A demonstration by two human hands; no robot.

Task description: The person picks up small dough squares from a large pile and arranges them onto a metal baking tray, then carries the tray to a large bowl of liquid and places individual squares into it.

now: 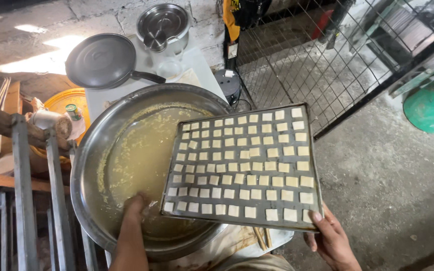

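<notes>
I hold a flat metal tray (pixel 242 168) over a big round metal basin (pixel 101 165). The tray carries rows of small pale dough squares (pixel 249 179), set apart from one another in a loose grid. My right hand (pixel 333 242) grips the tray's near right corner, thumb pressed on the top of the rim and the other fingers tucked out of sight below it. My left hand (pixel 135 206) reaches under the tray's near left corner; the fingers are hidden beneath the metal, so I cannot tell how they are set, only that the hand meets the tray's underside there. The tray hangs tilted a little, its near left part over the basin and its right part out past the rim.

The basin holds a film of yellowish liquid with pale crumbs along its wall. Beyond it, on a white table (pixel 197 65), lies a dark frying pan (pixel 101 61) and a steel pot (pixel 163 25). A wire mesh panel (pixel 297 60) stands to the right above a grey concrete floor (pixel 388 170).
</notes>
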